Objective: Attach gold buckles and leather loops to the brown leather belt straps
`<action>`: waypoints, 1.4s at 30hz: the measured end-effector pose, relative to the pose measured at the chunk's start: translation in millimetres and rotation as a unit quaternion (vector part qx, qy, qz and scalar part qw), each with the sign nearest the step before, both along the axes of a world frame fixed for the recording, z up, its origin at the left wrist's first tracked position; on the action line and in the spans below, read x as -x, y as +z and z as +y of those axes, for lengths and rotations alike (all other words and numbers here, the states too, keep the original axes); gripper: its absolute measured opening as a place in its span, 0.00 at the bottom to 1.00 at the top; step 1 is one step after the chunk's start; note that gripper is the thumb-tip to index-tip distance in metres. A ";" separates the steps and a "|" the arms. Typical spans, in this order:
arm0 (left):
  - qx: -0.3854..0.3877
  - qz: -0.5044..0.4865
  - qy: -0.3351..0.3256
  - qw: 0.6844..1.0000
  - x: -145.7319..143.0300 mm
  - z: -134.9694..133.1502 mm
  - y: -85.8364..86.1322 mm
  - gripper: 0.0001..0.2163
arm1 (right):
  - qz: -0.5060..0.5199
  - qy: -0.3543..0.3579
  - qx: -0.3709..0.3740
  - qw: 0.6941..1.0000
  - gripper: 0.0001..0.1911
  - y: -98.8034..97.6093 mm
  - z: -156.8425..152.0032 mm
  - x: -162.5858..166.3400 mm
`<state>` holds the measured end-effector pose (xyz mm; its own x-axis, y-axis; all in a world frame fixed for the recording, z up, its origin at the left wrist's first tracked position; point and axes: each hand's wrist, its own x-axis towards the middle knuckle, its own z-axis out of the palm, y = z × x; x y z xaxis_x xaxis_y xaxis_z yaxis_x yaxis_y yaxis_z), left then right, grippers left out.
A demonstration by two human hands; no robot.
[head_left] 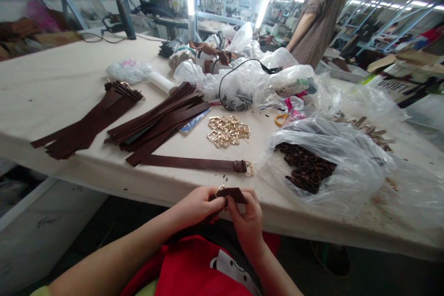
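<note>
Above my lap at the table edge, my left hand (203, 203) is closed on a gold buckle (221, 189) and the strap by it. My right hand (248, 217) pinches the end of the same dark brown leather strap (233, 193), which passes at the buckle; how it is threaded I cannot tell. Just beyond my hands lies a belt strap (194, 163) with a gold buckle (249, 168) and a brown loop fitted. Farther off is a heap of loose gold buckles (227, 132). To the right, a clear plastic bag (360, 166) holds small brown leather loops (308, 166).
Brown straps (163, 118) lie piled on the left, beside a bundle of buckled straps (93, 120). A blue card (194, 120) sits under the pile. Orange-handled scissors (280, 120) and heaped plastic bags (239, 78) are farther back. A person (321, 14) stands across the table (45, 83).
</note>
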<state>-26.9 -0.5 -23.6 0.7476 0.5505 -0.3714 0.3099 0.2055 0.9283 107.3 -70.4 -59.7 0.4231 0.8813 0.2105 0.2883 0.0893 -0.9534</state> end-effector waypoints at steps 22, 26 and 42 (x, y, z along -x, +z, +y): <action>-0.194 0.118 0.042 0.973 -15.2 42.0 -32.8 0.17 | -0.073 0.068 -0.009 0.995 0.12 -3.9 11.7 -1.2; -0.122 0.052 -0.028 0.991 -10.3 40.3 -29.7 0.21 | -0.158 0.165 -0.004 0.974 0.12 5.2 16.1 -39.7; -0.126 0.052 -0.007 0.991 6.9 30.3 -15.7 0.16 | -0.422 -0.162 0.210 0.867 0.10 6.6 87.6 -204.3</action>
